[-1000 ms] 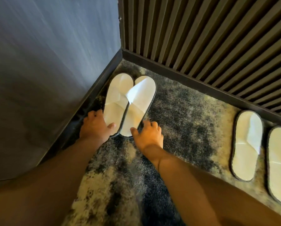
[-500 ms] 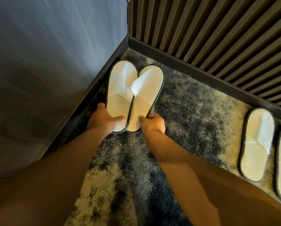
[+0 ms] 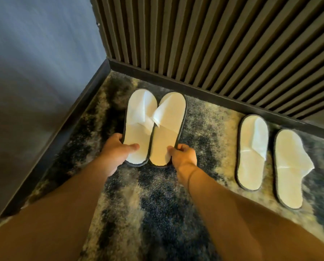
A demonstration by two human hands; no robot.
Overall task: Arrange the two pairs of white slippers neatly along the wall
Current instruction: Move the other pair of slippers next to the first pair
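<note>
Left pair (image 3: 153, 129) was drawn out from carpet (image 3: 157, 204) corner, pinched by left hand (image 3: 118, 150) & right hand (image 3: 183, 156); spacing w/ right pair (image 3: 270, 159) evened.

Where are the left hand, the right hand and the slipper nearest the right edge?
left hand (image 3: 118, 150), head view, back of the hand.
right hand (image 3: 184, 156), head view, back of the hand.
rightmost slipper (image 3: 289, 178), head view, bare insole behind the strap.
</note>
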